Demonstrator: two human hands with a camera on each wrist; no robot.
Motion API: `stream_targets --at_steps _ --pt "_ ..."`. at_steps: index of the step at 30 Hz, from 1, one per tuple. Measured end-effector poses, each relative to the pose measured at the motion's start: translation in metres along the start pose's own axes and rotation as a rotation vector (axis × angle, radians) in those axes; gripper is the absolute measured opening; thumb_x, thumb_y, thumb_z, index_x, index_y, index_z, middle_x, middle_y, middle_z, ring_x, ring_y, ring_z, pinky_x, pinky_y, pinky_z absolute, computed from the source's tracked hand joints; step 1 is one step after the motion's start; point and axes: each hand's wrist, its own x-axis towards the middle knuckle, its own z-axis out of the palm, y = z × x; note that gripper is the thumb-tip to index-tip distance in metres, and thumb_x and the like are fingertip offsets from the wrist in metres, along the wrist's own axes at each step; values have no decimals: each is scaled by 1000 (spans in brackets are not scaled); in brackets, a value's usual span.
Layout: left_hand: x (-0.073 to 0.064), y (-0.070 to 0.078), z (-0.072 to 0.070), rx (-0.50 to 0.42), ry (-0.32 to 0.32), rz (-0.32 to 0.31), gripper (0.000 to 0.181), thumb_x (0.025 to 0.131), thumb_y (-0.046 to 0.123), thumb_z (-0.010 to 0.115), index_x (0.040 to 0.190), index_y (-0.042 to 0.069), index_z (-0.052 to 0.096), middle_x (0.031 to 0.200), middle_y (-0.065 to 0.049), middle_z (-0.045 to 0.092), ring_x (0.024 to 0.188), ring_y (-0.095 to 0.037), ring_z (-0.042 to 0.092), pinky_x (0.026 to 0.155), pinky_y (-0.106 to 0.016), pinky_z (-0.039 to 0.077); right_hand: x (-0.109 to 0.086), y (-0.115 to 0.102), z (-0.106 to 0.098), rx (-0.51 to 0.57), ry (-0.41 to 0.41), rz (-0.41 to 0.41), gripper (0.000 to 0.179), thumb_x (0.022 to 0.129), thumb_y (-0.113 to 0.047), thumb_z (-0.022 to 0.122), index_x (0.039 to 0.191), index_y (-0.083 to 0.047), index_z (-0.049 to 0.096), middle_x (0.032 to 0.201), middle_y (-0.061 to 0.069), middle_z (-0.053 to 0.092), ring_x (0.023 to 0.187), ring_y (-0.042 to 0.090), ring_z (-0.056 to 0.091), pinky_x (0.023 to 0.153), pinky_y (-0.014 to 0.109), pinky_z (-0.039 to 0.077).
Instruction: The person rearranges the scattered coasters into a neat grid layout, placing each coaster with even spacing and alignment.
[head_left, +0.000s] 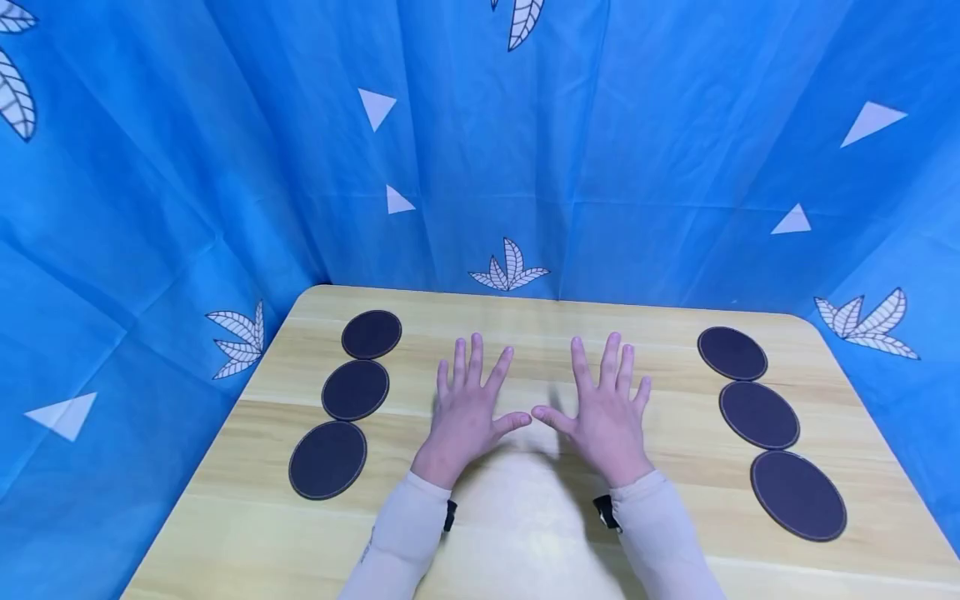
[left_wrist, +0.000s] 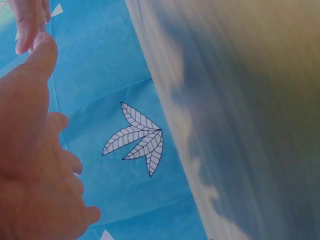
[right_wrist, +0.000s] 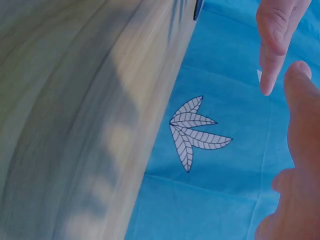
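Both hands are held out over the middle of a light wooden table (head_left: 525,533), palms down with fingers spread. The left hand (head_left: 467,417) points away from the body, its thumb reaching toward the other hand. Its mirror image is the right hand (head_left: 606,417), whose thumb tip comes close to the left thumb tip. Neither hand holds anything. In the left wrist view the left hand (left_wrist: 35,150) appears from the palm side, above the tabletop's shadow. The right wrist view shows the right hand (right_wrist: 300,160) likewise, with the other hand beyond it.
Three dark round mats form a column on the left, among them a middle left mat (head_left: 356,390). Three more stand on the right, including a middle right mat (head_left: 759,415). A blue curtain (head_left: 487,150) with leaf and triangle prints hangs behind and beside the table.
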Motion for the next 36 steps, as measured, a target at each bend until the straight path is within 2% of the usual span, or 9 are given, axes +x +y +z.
stream_targets --at_steps 6,12,17,22,27,36 --pt "-6 -5 -6 22 20 -12 98 88 76 52 164 31 9 166 -19 -9 151 -41 -11 116 -65 3 -2 -7 0 -15 15 -30 111 81 -80 59 164 -23 12 163 28 -12 148 49 -11 104 81 8" --pt "-15 -25 -17 -13 36 -18 93 90 65 63 163 26 20 166 -20 -2 151 -39 -10 116 -65 2 -3 -14 0 13 -7 -54 106 84 -73 63 164 -21 17 162 30 -9 148 48 -11 106 79 9" --pt "-25 -46 -26 -20 67 -4 83 94 54 66 161 22 30 166 -22 5 152 -37 -7 117 -63 2 -1 -26 -1 32 -11 -127 98 88 -68 63 161 -14 26 159 35 16 146 53 17 107 76 17" --pt "-34 -63 -31 -30 102 27 72 96 43 68 157 19 39 165 -21 15 152 -37 5 117 -63 5 3 -41 0 13 -13 -204 89 90 -67 60 153 -8 42 148 33 41 134 51 42 104 71 32" --pt "-44 -81 -33 -26 138 58 66 95 38 72 152 15 47 161 -19 29 149 -35 22 116 -62 15 6 -57 3 48 -32 -264 79 92 -63 61 143 -3 55 140 30 52 128 47 50 99 64 42" --pt "-61 -111 -39 -52 132 18 63 95 34 72 148 10 51 155 -20 39 145 -37 32 115 -62 19 13 -84 16 70 -52 -357 71 91 -60 64 135 -3 61 129 26 61 116 44 59 88 61 51"
